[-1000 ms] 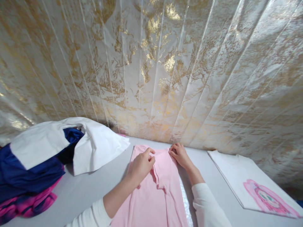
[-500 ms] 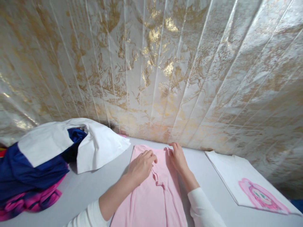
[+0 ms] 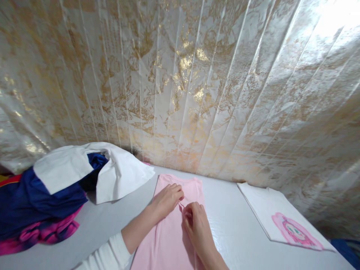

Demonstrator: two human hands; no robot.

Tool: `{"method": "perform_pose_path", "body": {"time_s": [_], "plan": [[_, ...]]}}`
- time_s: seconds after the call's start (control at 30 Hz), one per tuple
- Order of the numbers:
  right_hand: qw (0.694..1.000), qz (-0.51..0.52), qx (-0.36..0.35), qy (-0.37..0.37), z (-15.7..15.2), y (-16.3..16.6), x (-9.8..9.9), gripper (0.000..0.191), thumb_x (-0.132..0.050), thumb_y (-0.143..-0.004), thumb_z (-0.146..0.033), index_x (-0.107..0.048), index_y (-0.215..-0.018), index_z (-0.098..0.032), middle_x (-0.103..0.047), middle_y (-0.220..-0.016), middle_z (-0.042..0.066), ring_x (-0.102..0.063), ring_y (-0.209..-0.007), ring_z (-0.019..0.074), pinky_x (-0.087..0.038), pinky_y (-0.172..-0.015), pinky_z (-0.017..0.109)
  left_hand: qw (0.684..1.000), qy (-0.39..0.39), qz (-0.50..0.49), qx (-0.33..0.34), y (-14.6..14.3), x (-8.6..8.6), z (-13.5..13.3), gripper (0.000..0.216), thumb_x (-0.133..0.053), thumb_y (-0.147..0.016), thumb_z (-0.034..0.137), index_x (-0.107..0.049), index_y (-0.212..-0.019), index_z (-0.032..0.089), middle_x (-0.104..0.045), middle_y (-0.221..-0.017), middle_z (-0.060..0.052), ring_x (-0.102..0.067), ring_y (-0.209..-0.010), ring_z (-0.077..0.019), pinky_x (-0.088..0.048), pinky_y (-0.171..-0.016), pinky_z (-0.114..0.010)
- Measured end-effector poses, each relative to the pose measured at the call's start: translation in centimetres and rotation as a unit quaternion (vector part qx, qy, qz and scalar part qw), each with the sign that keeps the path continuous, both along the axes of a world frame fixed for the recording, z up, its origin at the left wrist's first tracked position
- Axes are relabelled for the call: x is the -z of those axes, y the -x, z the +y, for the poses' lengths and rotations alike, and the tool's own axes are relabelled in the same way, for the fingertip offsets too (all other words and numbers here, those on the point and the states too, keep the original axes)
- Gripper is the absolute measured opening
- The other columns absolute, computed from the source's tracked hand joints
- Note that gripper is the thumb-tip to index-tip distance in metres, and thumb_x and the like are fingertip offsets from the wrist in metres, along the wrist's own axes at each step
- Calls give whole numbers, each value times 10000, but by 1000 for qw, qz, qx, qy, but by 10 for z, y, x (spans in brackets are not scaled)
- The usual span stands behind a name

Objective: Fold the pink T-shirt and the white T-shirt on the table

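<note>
A pink shirt (image 3: pixel 168 240) lies lengthwise on the table before me, its neckline end toward the wall. On its upper part rests my left hand (image 3: pixel 168 197), fingers curled together and closed on the cloth near a folded edge. Just to the right and nearer me, my right hand (image 3: pixel 197 225) pinches the shirt's folded layer between thumb and fingers. Both hands are close together over the middle of the shirt. The fingertips of my left hand are partly hidden.
A heap at left holds a white garment (image 3: pixel 120 176), dark blue cloth (image 3: pixel 56 206) and pink-and-black cloth (image 3: pixel 50 232). At right lies a folded white T-shirt (image 3: pixel 261 202) with a pink print. A gold-patterned wall covering (image 3: pixel 168 93) rises behind the table (image 3: pixel 230 225).
My right hand has moved from the shirt's upper right corner toward me and inward. The shirt's right side now lies folded in, making it narrower. My left hand has stayed nearly in place.
</note>
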State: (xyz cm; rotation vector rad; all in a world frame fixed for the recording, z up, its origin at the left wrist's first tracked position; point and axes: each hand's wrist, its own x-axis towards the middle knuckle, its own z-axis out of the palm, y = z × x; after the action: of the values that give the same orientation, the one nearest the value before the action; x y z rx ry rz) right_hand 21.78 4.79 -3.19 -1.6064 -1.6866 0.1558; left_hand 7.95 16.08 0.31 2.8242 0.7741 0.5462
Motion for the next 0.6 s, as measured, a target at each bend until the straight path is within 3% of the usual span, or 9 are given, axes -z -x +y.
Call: {"method": "perform_pose_path", "body": {"time_s": [0.13, 0.27, 0.4, 0.5, 0.6], "plan": [[1000, 31, -4, -5, 2, -4, 2, 97, -448, -866, -147, -501, -843, -225, -554, -760, 19, -516, -721, 201, -409, -642, 314, 1000, -3, 12, -21, -2, 4, 6, 105, -564, -891, 79, -599, -856, 172, -606, -943, -30, -555, -911, -194, -407, -823, -306], [1000, 11, -8, -6, -1, 0, 0, 122, -469, -800, -109, -504, -836, -220, -567, -764, 16, -522, -709, 192, -407, -658, 310, 999, 2, 21, -49, -3, 7, 11, 94, -567, -876, 67, -598, -865, 155, -616, -946, -53, -565, -902, -216, -420, -802, -323], [999, -10, -22, 24, -4, 1, -5, 122, -480, -768, -115, -536, -794, -219, -598, -752, 13, -544, -718, 193, -418, -677, 311, 997, 1, 31, -73, 1, -2, 6, 135, -522, -877, 39, -606, -879, 144, -621, -944, -80, -578, -907, -238, -430, -821, -359], [998, 50, -18, 15, 3, -18, -10, 190, -431, -819, -163, -594, -897, -223, -657, -845, 26, -602, -785, 188, -469, -717, 303, 997, -7, 25, -72, -1, -14, -10, 257, -441, -894, 0, -611, -1008, 155, -629, -1038, -81, -571, -1000, -228, -416, -889, -364], [999, 36, 9, -18, 25, -55, -13, 376, -378, -830, -166, -598, -1130, -221, -682, -1100, 65, -630, -1007, 197, -488, -871, 331, 998, -9, 20, -51, -14, -18, -34, 325, -433, -928, 52, -569, -1193, 179, -616, -1202, -74, -543, -1127, -209, -381, -975, -351]]}}
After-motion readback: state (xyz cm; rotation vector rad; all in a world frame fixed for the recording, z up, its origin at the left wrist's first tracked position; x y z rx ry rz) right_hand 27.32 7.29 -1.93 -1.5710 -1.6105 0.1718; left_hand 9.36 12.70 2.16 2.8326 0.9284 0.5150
